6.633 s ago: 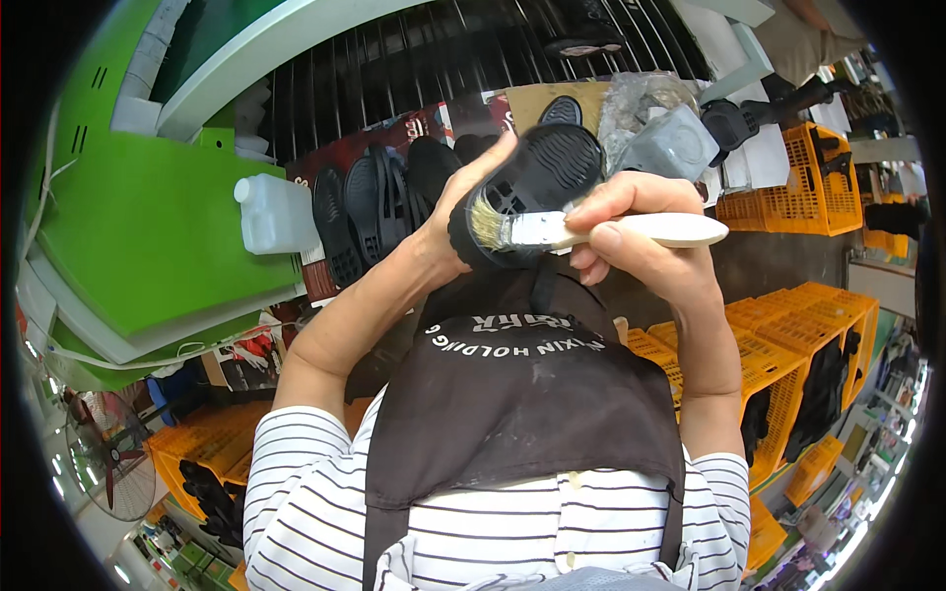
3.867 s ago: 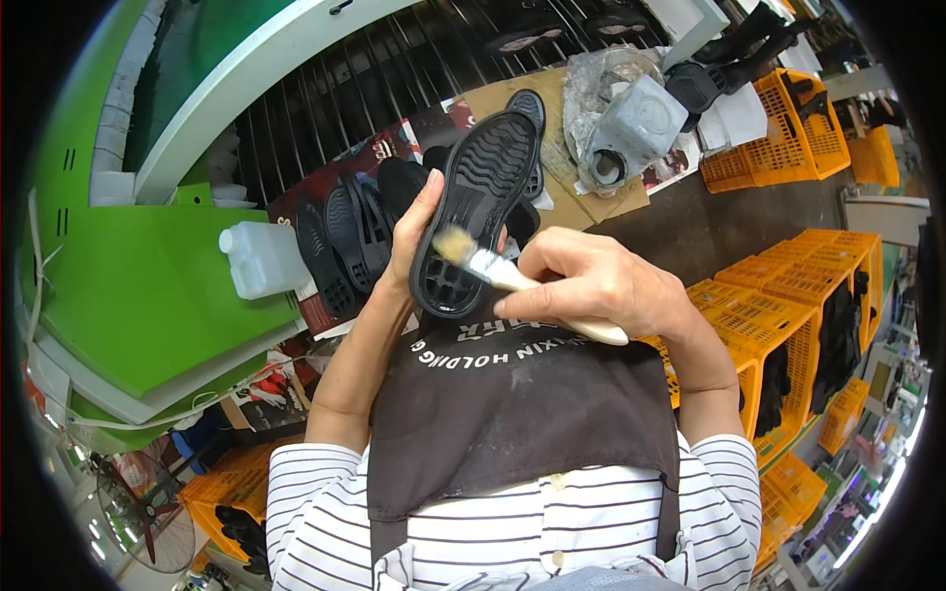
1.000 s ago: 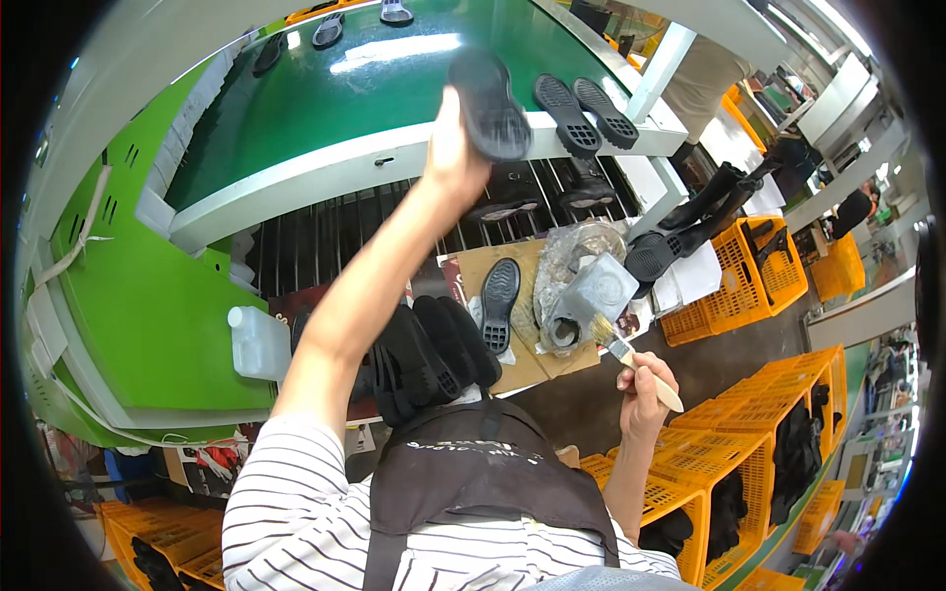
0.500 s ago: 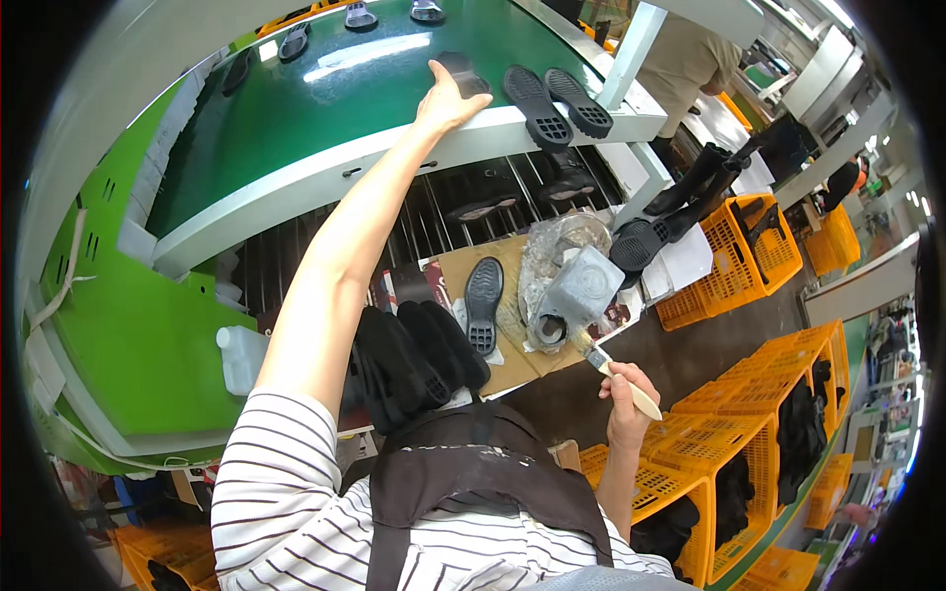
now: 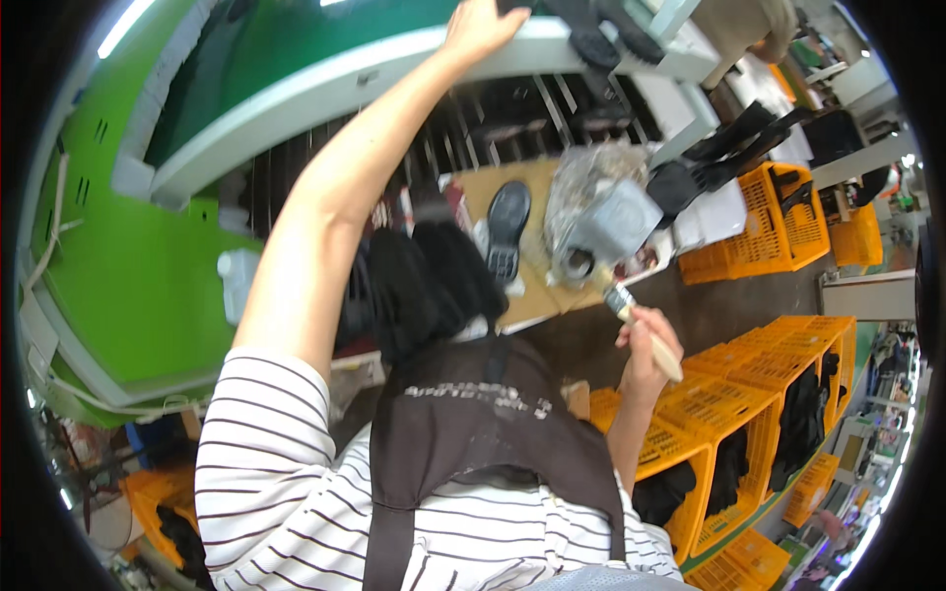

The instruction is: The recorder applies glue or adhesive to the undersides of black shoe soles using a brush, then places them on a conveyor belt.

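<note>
**Left hand up at the belt, brush held low in the right**

The left hand (image 5: 480, 28) is stretched far up at 12 o'clock, fingers spread flat on the pale edge of the green belt (image 5: 296, 94); it grips nothing. Just to its right, at 1 o'clock, dark soles (image 5: 596, 44) lie on that edge, close to the fingertips but apart from them.

The right hand (image 5: 645, 340) sits at 3 o'clock, closed around the pale handle of a brush (image 5: 641, 323). The brush's long axis slants from lower right to upper left, bristles pointing toward 11 o'clock at the grey pot (image 5: 606, 222) in crumpled plastic on the desk (image 5: 522, 295).

A single sole (image 5: 507, 231) lies on the desk at 10 o'clock from the brush tip, its long axis running almost straight up and down. The right hand is much nearer to it than the left. Orange crates (image 5: 778, 222) stand to the right.
</note>
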`<state>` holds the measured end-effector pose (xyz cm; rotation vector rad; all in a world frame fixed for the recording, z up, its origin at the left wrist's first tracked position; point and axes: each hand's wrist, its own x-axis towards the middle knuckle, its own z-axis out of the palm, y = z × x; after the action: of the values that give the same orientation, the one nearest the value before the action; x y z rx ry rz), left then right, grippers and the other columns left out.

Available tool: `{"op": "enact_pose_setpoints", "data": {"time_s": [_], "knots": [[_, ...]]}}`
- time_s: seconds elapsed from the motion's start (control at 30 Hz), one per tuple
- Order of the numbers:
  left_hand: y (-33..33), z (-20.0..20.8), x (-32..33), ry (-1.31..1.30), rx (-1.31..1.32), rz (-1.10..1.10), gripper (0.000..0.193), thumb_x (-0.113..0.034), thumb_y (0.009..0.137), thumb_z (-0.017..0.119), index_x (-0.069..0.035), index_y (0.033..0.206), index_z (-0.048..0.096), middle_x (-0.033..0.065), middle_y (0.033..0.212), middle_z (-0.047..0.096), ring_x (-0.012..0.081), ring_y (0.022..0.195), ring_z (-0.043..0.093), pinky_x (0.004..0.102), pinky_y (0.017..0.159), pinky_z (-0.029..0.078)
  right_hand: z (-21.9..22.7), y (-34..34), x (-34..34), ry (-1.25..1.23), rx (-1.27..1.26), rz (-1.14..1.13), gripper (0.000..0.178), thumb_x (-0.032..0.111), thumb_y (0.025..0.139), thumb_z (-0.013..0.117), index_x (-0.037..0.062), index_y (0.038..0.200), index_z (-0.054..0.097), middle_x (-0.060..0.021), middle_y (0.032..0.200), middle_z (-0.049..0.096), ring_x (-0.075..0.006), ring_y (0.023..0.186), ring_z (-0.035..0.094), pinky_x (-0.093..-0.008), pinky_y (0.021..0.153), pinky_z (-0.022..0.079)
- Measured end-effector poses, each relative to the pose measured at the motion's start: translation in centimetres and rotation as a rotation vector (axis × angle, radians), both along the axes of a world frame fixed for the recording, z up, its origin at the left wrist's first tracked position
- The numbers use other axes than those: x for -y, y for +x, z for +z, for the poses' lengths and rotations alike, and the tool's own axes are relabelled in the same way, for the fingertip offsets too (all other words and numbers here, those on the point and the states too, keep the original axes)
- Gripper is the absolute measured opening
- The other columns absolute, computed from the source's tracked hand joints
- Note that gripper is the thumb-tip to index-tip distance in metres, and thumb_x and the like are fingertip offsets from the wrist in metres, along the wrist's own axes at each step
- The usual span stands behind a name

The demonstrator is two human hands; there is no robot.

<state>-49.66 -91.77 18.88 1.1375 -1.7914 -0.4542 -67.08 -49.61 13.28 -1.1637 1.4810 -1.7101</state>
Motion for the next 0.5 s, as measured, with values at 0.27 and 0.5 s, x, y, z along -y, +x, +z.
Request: {"op": "enact_pose_setpoints", "data": {"time_s": [0.27, 0.5], "knots": [[8.6, -13.2, -18.2, 0.254, -0.181, -0.270, 0.023, -0.011, 0.090, 0.060, 0.002, 0.109, 0.062, 0.0059, 0.101, 0.066, 0.0101, 0.095, 0.060, 0.0253, 0.084, 0.048, -1.3, 1.4, 1.3, 0.085, -0.005, 0.151, 0.017, 0.002, 0.091, 0.056, -0.0070, 0.102, 0.065, -0.0084, 0.082, 0.059, -0.0103, 0.068, 0.055, -0.0218, 0.061, 0.045], [10.0, -16.5, -32.1, 0.145, 0.311, -0.120, 0.061, -0.018, 0.072, 0.075, -0.001, 0.125, 0.051, 0.0204, 0.129, 0.048, 0.0381, 0.123, 0.043, 0.0445, 0.103, 0.034, -2.3, 2.9, 2.9, 0.200, -0.064, 0.210, 0.016, 0.004, 0.090, 0.060, -0.0045, 0.103, 0.066, -0.0052, 0.081, 0.060, -0.0080, 0.067, 0.054, -0.0210, 0.061, 0.045]]}}
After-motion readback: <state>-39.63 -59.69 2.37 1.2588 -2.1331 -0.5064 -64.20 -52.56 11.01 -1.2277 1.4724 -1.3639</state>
